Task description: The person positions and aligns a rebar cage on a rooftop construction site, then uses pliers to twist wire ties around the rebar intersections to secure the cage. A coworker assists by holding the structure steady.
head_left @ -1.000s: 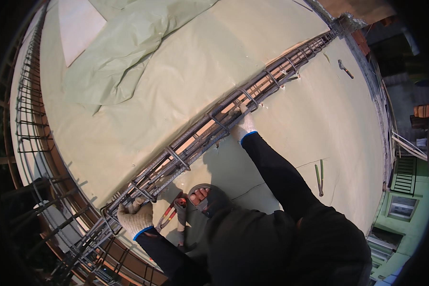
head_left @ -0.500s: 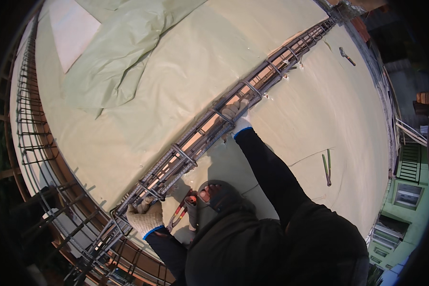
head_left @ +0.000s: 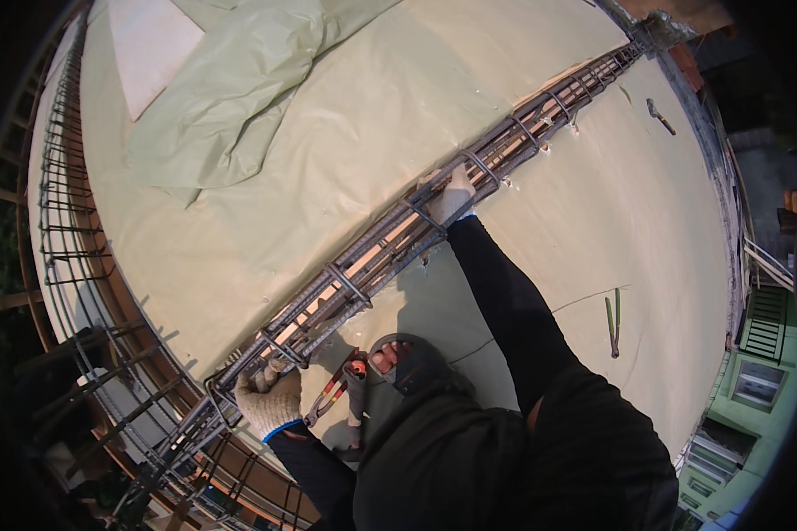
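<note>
A long cage of rusty steel reinforcing bars (head_left: 398, 239) runs diagonally across a pale green plastic sheet (head_left: 328, 133) that covers the flat deck, from the lower left up to the far right edge. The left hand (head_left: 270, 400), in a speckled knit work glove with a blue cuff, is closed around the bars at the near end of the cage. The right hand (head_left: 452, 196), gloved the same way, reaches farther along on a black sleeve and grips the cage's upper bars beside a stirrup loop. Red-handled pliers (head_left: 332, 389) lie on the sheet just beside the left hand, next to a sandalled foot (head_left: 398, 358). A second rebar cage (head_left: 62, 230) curves along the deck's left rim.
</note>
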`<state>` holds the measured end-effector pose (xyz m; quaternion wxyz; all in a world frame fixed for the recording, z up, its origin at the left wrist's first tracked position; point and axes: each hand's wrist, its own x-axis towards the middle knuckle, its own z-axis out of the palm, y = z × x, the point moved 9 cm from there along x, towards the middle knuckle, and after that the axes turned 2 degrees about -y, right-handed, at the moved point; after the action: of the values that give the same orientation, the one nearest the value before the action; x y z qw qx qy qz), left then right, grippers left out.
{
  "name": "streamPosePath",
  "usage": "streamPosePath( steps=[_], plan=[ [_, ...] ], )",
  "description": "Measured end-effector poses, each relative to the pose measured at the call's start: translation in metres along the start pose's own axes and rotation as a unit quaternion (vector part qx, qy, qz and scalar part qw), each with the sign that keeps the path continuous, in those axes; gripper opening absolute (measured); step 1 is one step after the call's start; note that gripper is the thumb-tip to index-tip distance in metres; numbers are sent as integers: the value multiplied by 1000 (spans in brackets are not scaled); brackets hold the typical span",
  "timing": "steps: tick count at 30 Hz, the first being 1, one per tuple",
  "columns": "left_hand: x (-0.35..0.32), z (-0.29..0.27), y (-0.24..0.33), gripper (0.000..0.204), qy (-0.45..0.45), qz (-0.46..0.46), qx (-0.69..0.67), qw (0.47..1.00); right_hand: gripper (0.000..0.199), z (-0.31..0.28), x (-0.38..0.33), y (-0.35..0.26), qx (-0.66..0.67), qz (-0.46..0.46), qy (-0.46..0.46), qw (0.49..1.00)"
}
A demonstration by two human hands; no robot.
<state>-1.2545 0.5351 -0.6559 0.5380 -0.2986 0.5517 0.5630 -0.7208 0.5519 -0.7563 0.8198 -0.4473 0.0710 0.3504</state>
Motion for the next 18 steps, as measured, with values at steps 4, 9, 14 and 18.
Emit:
streamPosePath(
  steps=[4,9,14,18],
  plan=[
    [14,-4,13,45,-45,-5,-12,999,28,-2,-26,-4,-261,8,18,965],
    [13,-1,4,44,-44,10,14,999,28,-3,-72,-5,-325,106,-10,939],
    [29,-8,5,43,-41,9,19,999,25,-11,-66,13,-233,177,-97,951],
    [31,-9,5,45,-32,-4,11,999,23,-12,-67,19,-200,153,-74,965]
  ],
)
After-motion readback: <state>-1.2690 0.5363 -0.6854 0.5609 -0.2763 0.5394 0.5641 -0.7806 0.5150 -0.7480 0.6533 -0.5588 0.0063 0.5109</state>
